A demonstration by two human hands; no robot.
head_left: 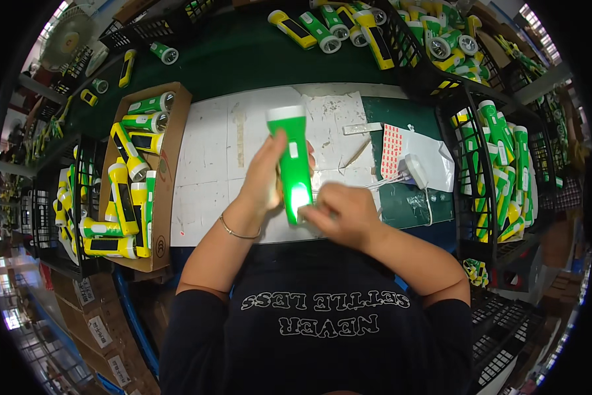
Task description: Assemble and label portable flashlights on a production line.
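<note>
Bare white mat (207, 155) (crates (480, 191) flanking)

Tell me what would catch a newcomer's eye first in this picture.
A bright green torch in mid-frame, held over a white mat by the left hand while the right hand works at its lower end. Next, the cardboard box of green and yellow torches on the left, and black wire crates full of more on the right.

cardboard box (167, 191) of torches, left | sticker sheet (392, 150), right | wire baskets (470, 191), probably full
</note>
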